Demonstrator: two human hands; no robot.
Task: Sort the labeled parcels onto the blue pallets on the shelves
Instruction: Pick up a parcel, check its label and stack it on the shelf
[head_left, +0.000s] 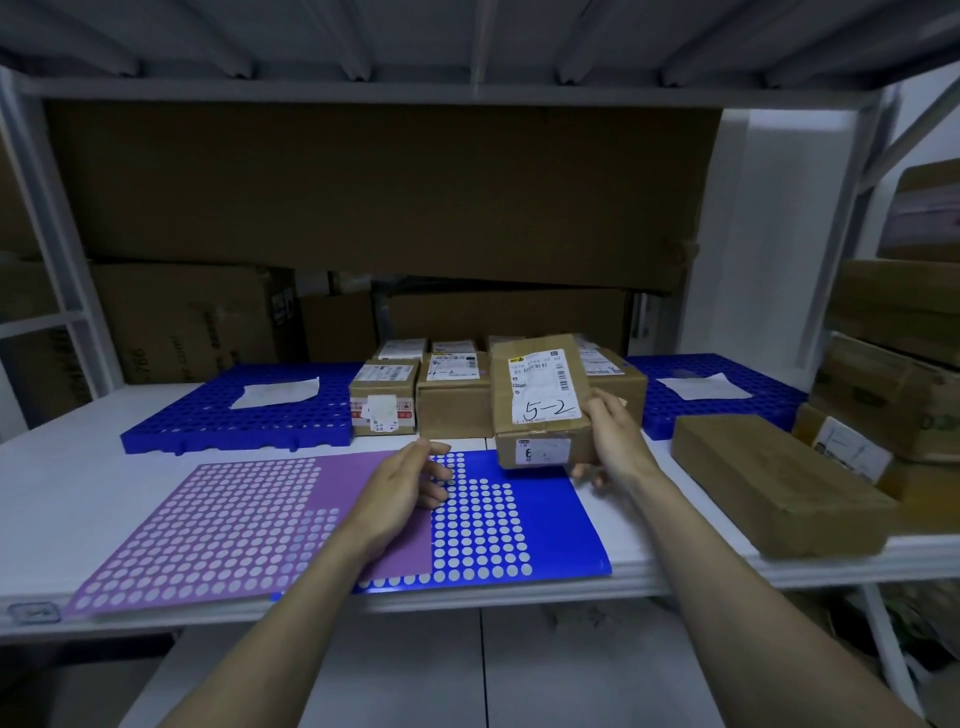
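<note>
While the right hand (613, 441) keeps its grip closed on a brown parcel (540, 400), thumb on the near right edge and fingers curled beneath, the parcel is held tilted above the white shelf (78, 467), its top label marked "5-2" facing the camera. A second small label shows on the parcel's front face, its text too blurred to read. The left hand (410, 483) hovers lower and to the left with a relaxed, wide grip, fingers loosely extended and holding nothing, above two dotted sheets lying flat on the shelf: a purple sheet (223, 525) overlapping the left part of a blue sheet (550, 525). Behind the held parcel stands a cluster of labeled parcels (452, 395) in rows, one marked "4-2"; they sit on the shelf between two blue pallets. On the left pallet (208, 415) lies a white paper slip (275, 392); on the right pallet (691, 410), partly hidden by the cluster and the hand, lies another white slip (701, 387). Near the right shelf edge, a flat brown box (774, 483) rests on the shelf, just in front of the right pallet. Further stacked cartons (893, 374) stand at far right, and large cardboard boxes (384, 192) fill the back of the shelf bay.
</note>
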